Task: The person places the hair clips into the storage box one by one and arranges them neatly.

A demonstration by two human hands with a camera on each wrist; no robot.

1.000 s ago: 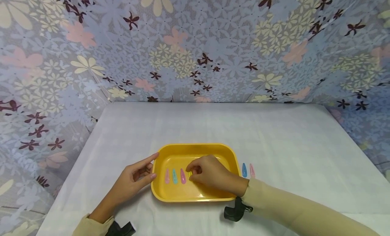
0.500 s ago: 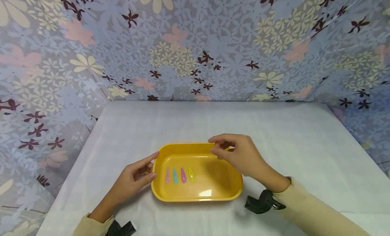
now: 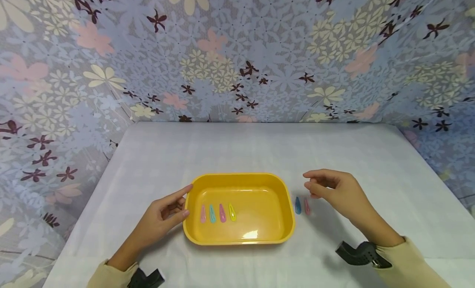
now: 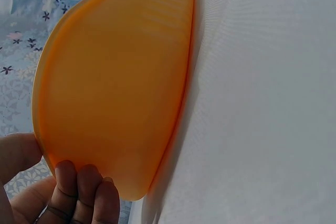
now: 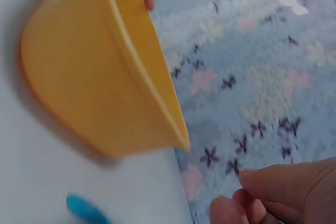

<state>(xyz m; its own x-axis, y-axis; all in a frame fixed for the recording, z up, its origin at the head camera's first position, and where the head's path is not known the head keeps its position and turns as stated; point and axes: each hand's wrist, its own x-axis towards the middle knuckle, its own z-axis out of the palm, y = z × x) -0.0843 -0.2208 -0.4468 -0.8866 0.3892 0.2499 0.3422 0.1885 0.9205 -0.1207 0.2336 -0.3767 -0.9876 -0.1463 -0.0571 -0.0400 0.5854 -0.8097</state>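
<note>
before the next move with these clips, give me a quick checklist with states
1. Left hand touching the tray: ok.
2. Four clips inside, in a row without overlap: ok.
3. Blue clip and pink clip lying apart beside the tray: ok.
4. Right hand free: ok, no clip visible in its fingers.
5. Right hand at the blue clip: not ok, a gap shows.
6. Whether the left hand's contact is firm: cannot tell.

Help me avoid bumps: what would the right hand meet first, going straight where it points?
The right hand would likely meet the yellow tray, or pass above it; height is unclear.
</note>
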